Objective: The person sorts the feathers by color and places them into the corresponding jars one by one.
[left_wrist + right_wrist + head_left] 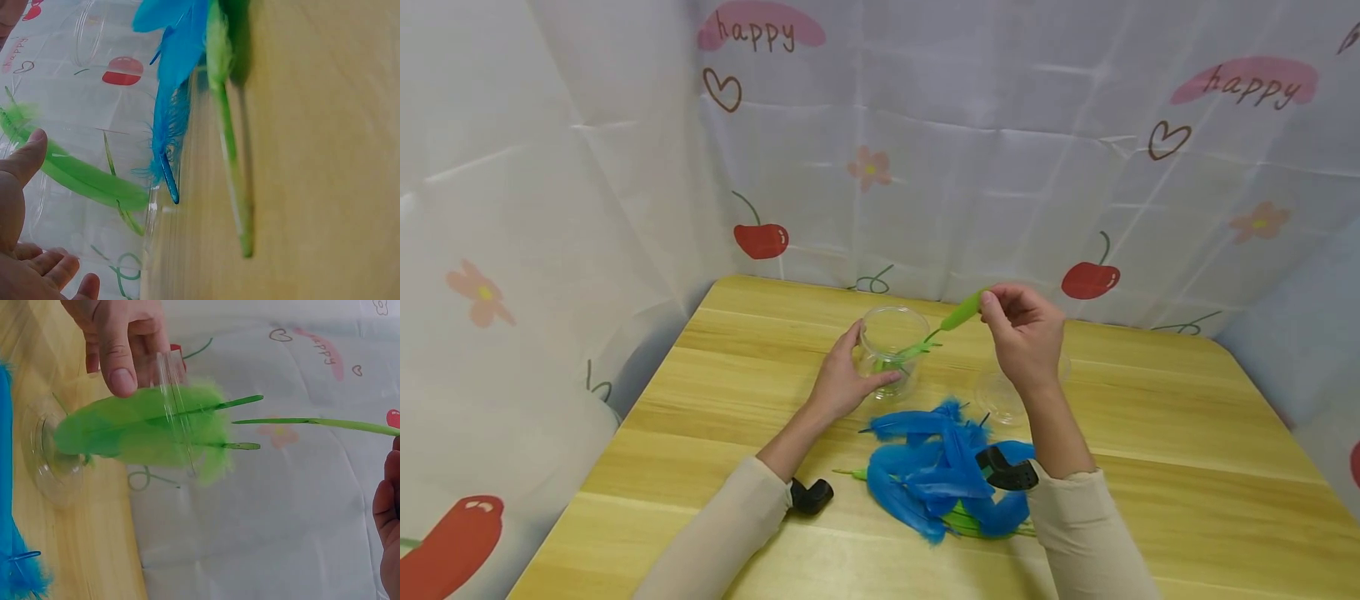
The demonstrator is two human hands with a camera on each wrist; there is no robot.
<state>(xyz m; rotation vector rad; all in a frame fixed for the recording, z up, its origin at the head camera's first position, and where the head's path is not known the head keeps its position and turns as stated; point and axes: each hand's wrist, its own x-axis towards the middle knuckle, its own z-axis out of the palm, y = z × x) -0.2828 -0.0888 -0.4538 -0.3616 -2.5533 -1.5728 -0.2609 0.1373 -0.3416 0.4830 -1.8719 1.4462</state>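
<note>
My left hand (842, 379) holds a clear plastic jar (893, 330) upright near the table's far side, thumb across the front and fingers behind it. Inside the jar lie green feathers (144, 428), with two bare quills poking out past the rim in the right wrist view. Up and to the right of the jar, my right hand (1027, 333) pinches a green feather (962, 311) between thumb and fingertips. Its quill (281, 420) points toward the jar's mouth. In the left wrist view, a green feather (94, 178) shows through the jar wall beside my thumb.
A pile of blue feathers (917, 483) lies in front of the jar, with some green feathers (962, 521) under it. The clear round lid (996, 400) rests right of the jar, partly behind my right forearm. A printed curtain (970, 192) hangs behind the wooden table (737, 367).
</note>
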